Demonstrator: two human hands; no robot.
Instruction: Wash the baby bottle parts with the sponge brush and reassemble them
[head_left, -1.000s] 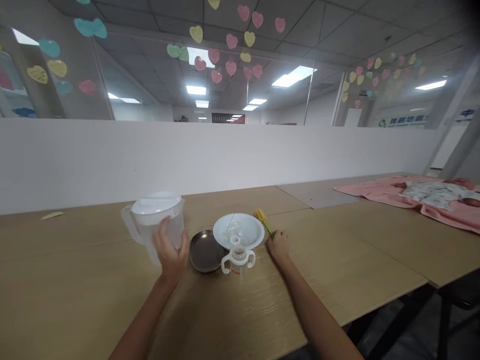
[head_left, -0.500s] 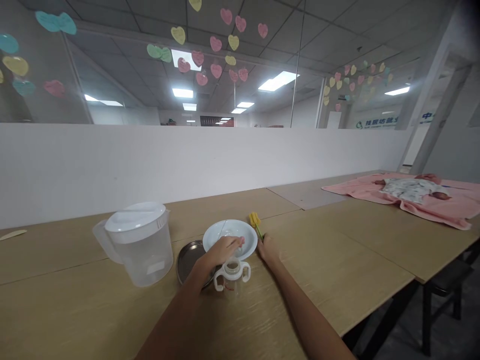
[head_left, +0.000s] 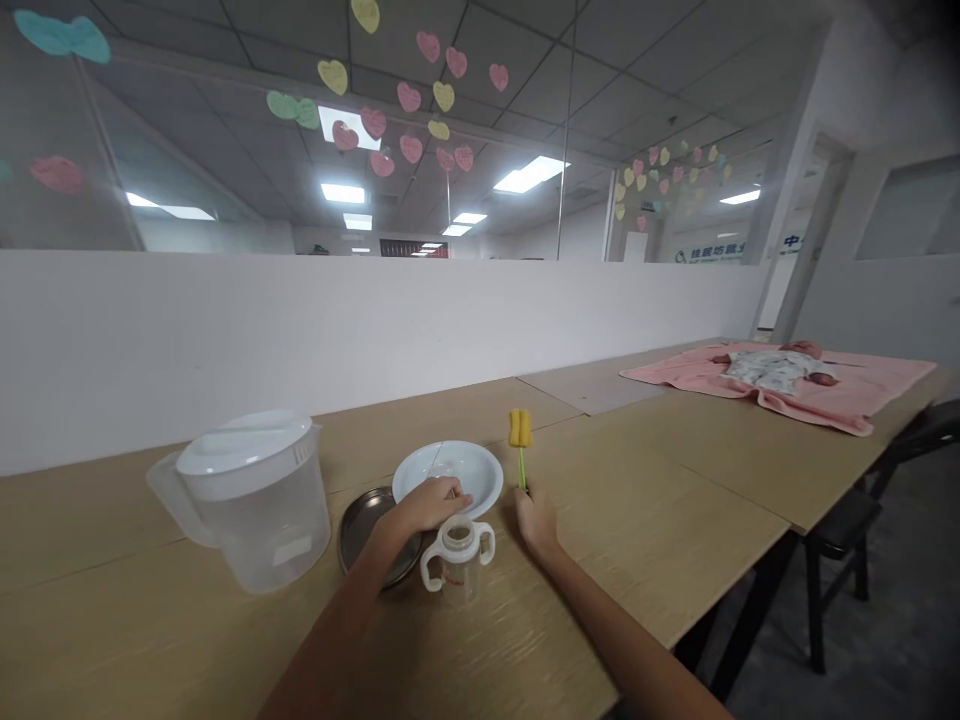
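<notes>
Yellow brush (head_left: 520, 430): one, our right grip (head_left: 537, 517) closed round its handle.
White bowl (head_left: 489, 474): one, our left grip (head_left: 435, 504) over it, hold unclear to us.
Bottle (head_left: 460, 573): one, two-handled.

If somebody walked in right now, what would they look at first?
Probably the bright yellow sponge brush, held by its green handle in the right hand, just right of the white bowl. Next might come the big see-through pitcher on the left of the table. Colourful heart-shaped notes dot the glass above, and a pink cloth spreads far right.
</notes>
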